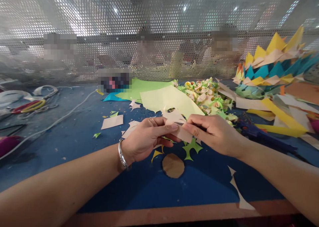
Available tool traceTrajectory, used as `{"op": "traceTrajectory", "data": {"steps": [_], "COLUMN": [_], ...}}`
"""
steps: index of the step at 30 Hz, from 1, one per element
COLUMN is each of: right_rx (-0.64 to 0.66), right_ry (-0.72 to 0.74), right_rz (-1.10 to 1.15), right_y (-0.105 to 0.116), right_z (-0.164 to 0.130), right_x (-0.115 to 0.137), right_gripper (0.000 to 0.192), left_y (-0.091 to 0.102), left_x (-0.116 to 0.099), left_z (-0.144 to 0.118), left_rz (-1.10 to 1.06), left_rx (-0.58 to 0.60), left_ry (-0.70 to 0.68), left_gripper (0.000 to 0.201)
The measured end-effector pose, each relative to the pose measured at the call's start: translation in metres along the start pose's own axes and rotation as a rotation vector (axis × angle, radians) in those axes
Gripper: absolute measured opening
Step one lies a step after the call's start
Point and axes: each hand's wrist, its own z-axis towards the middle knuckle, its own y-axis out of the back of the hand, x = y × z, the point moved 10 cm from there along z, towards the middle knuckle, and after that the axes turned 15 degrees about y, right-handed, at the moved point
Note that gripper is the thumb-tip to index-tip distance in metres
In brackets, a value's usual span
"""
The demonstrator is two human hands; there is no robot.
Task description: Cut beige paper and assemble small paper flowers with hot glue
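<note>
Both hands pinch a pale paper piece (179, 129) (blue table (74, 137) beneath).

Blue-topped worktable (74, 134) with a reddish-brown front edge, pretty messy. Lying on it: a pale yellow paper sheet (169, 100) overlapping a lime green sheet (142, 87), a round brown cardboard disc (173, 165), a green spiky paper offcut (191, 148), a heap of small folded paper flowers (206, 95), a white cord (59, 119), and what look like red-and-yellow-handled scissors (30, 106) far left.
</note>
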Motion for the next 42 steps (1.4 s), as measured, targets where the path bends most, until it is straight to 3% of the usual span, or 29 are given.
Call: {"op": "traceTrajectory", "data": {"steps": [42], "right_rx": [0.010], "right_ry": [-0.003], "right_rz": [-0.019], "right_y": [-0.0002], "right_z": [0.0000], "right_x": [-0.0001], "right_gripper": [0.039], "left_y": [0.0013], "left_x": [0.0030], "left_z": [-0.0009], "left_rz": [-0.049], "left_rx": [0.017], "left_ry": [0.037], "left_gripper": [0.012]}}
